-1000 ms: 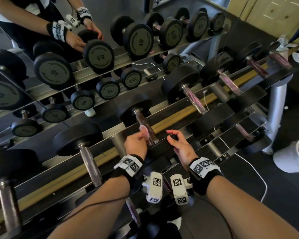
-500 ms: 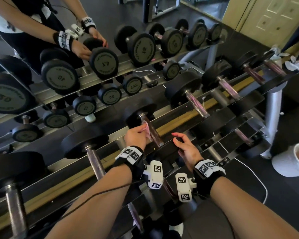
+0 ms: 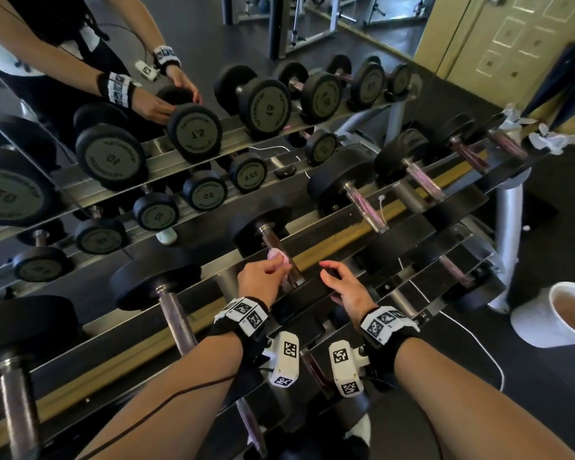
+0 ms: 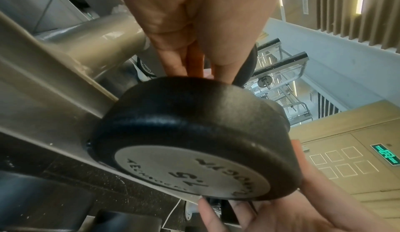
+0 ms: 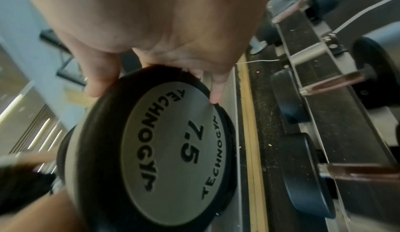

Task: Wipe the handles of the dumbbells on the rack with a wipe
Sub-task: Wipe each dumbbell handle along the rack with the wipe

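Note:
The 7.5 dumbbell lies across the rack [image 3: 346, 237] in the head view, its metal handle [image 3: 270, 239] running from the far black head [image 3: 259, 220] toward me. My left hand [image 3: 279, 263] pinches a small pink wipe [image 3: 277, 255] against that handle. My right hand [image 3: 332, 273] curls over the near head [image 3: 307, 293], just right of the handle. In the left wrist view, the left fingers [image 4: 173, 64] reach down behind the near head [image 4: 194, 133]. In the right wrist view, my right hand [image 5: 155, 76] straddles the rim of the labelled head [image 5: 173, 158] with thumb and fingers.
More dumbbells lie on the rack to the right [image 3: 365, 207] and the left [image 3: 176, 313]. A mirror [image 3: 213, 38] behind repeats the rack and my arms. Crumpled white wipes [image 3: 551, 141] sit at the rack's right end. A white bin [image 3: 565, 313] and a white cable [image 3: 478, 346] are on the floor.
Both hands keep their hold on the same dumbbell, the wipe shifting only slightly along the handle. The head view has tilted a little.

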Demonstrator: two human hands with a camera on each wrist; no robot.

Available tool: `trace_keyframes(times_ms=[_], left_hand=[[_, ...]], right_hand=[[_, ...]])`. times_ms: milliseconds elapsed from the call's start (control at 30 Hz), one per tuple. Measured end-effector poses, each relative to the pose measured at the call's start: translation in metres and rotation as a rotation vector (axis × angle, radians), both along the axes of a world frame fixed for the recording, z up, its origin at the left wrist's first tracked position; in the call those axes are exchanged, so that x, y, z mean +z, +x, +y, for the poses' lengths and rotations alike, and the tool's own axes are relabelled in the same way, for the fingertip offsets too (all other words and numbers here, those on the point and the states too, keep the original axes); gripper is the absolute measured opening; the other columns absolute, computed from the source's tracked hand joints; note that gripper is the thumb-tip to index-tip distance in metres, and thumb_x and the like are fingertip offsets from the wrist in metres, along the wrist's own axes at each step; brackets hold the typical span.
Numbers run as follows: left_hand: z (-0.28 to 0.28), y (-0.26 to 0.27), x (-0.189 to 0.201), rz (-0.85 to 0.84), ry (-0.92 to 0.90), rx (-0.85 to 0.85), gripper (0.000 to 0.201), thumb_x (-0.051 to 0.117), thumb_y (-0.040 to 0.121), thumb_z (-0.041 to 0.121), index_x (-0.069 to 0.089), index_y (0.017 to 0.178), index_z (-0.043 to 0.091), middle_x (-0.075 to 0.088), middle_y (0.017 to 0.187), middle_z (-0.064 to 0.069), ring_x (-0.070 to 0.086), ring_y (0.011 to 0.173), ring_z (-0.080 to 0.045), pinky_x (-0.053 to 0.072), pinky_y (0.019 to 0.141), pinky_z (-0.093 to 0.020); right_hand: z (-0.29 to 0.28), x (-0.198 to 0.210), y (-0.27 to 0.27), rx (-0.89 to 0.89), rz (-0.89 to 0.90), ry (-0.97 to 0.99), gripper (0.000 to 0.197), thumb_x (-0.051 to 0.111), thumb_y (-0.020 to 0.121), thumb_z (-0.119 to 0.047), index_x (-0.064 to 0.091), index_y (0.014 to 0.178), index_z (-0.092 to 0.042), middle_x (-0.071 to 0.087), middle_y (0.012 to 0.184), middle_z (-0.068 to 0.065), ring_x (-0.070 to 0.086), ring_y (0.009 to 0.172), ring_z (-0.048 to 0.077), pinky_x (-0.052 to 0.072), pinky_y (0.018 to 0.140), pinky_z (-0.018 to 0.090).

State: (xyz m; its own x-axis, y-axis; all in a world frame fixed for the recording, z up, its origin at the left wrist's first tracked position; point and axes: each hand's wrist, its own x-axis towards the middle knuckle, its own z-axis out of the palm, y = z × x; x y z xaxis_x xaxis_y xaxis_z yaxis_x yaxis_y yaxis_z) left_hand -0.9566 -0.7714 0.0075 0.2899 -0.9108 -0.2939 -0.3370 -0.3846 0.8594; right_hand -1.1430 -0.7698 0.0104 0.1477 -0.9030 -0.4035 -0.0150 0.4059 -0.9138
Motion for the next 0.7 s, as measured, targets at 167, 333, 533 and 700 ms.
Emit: trace_keyframes(times_ms=[167,333,533,700], left_hand=[[0.003,-0.005,0.002,0.028,0.022,0.046,0.014,0.072,0.089,0.023,0.078,0.093,0.035,0.076,0.094,0.007,0.069,0.089,-0.01,0.054,0.094,-0.03],[0.01,-0.012,0.014,-0.077,0.029,0.017,0.019,0.07,0.09,0.018,0.076,0.094,0.036,0.074,0.091,0.01,0.066,0.081,-0.002,0.055,0.084,-0.023],[-0.005,-0.048,0.048,-0.119,-0.03,0.018,0.02,0.063,0.093,0.018,0.077,0.101,0.03,0.075,0.094,0.004,0.067,0.085,-0.01,0.049,0.087,-0.023],[-0.038,-0.1,0.068,0.049,-0.144,0.121,0.022,0.057,0.095,0.01,0.076,0.101,0.02,0.072,0.099,-0.019,0.066,0.097,-0.042,0.056,0.087,-0.054]], right_hand=[[-0.005,0.008,-0.017,0.253,0.214,-0.083,0.03,0.055,0.099,-0.036,0.052,0.128,-0.028,0.06,0.117,-0.002,0.058,0.108,0.012,0.042,0.079,0.012],[-0.036,0.023,-0.045,0.509,0.385,-0.122,0.034,0.06,0.098,-0.033,0.06,0.13,-0.022,0.06,0.125,-0.001,0.055,0.12,0.014,0.041,0.104,0.028],[-0.089,0.046,-0.082,0.666,0.394,-0.299,0.012,0.062,0.097,-0.026,0.065,0.108,-0.031,0.069,0.111,-0.005,0.063,0.107,0.011,0.046,0.098,0.026],[-0.126,0.07,-0.121,0.61,0.358,-0.466,0.014,0.067,0.094,-0.023,0.068,0.098,-0.036,0.071,0.104,-0.008,0.066,0.094,0.008,0.05,0.093,0.028]])
